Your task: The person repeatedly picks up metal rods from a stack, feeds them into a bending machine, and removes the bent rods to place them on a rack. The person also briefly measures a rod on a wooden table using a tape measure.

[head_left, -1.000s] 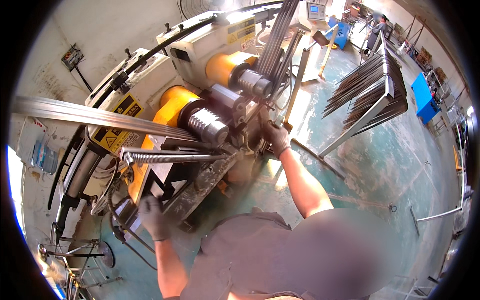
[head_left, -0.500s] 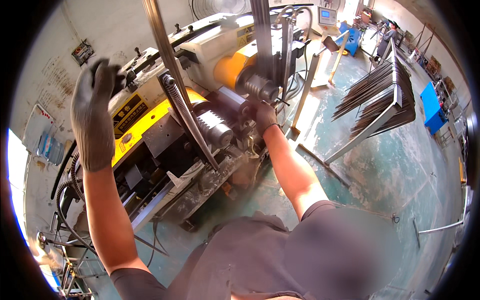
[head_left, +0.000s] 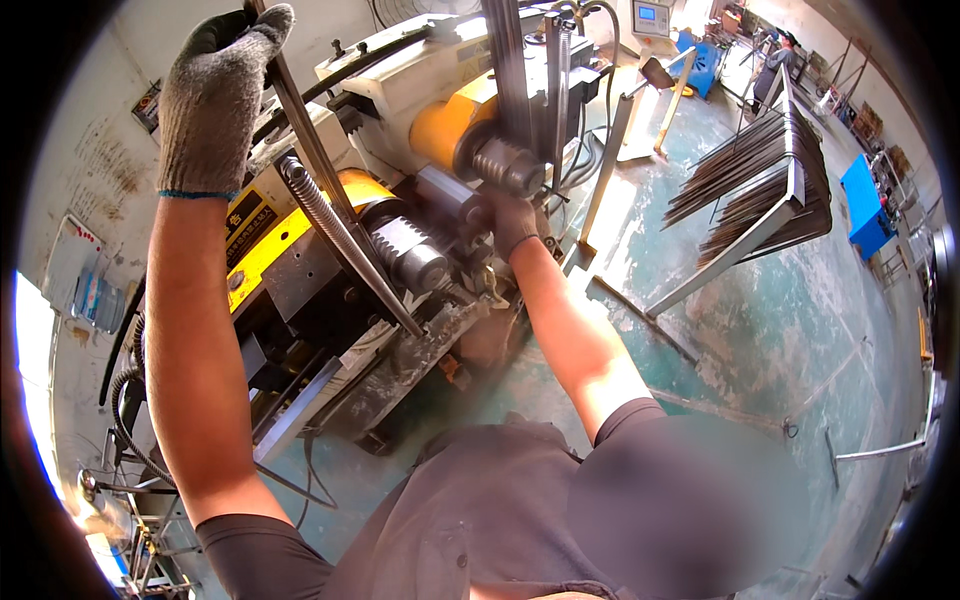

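Note:
My left hand, in a grey knit glove with a darker palm, is raised at the upper left. It is closed around the upper part of a long upright metal bar. My right hand, also gloved, reaches into the machine at the end of a grey metal cylinder. Its fingers are dark and blurred, so their grip cannot be made out. On either side of that cylinder are two ridged metal rollers, the near roller and the far roller. A coil spring runs beside the bar.
The machine has yellow housings and a second upright bar. A rack of thin dark rods stands to the right on the green floor. Beyond it are a blue box, a control screen and a distant person.
My left hand has moved up and right from beside the bar and closed on it. My right hand stays at the cylinder's end. The whole view has shifted slightly.

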A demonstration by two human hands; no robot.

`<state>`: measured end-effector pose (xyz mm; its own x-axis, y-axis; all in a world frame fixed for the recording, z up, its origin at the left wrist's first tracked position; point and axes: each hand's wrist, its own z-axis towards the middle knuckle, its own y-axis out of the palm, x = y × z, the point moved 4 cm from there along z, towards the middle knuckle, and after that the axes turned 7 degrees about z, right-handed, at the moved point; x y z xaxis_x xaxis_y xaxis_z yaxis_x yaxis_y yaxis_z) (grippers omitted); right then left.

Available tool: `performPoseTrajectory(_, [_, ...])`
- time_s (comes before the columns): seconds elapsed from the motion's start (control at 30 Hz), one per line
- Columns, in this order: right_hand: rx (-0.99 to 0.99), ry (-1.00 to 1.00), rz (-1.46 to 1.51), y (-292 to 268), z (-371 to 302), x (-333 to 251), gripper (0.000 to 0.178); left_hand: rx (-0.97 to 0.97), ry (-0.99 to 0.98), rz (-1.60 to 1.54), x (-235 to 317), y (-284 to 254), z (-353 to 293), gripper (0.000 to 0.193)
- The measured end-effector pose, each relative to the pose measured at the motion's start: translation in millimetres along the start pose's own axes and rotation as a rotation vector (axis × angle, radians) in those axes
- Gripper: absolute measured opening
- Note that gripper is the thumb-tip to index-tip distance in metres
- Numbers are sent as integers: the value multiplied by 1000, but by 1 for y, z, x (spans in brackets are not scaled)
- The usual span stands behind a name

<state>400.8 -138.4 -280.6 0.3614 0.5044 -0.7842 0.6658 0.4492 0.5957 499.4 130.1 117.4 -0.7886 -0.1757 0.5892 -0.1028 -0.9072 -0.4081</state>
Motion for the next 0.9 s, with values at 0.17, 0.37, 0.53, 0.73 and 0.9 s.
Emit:
performPoseTrajectory(0.17, [-38,75,125,-7,19,12,24,-72,6,-51,3,6,2,41])
performPoseTrajectory(0.37, [-75,115,160,-7,35,27,25,-133,46,-62,15,7,-3,38])
performPoseTrajectory(0.53, [-97,48,117,-10,46,31,22,-298,218,-204,57,8,-32,35])
performPoseTrajectory(0.73, [-145,40,115,-10,44,27,21,-156,57,-80,34,12,-21,33])
performPoseTrajectory(0.9, [-167,94,163,-8,35,17,22,-75,-39,103,6,6,10,34])
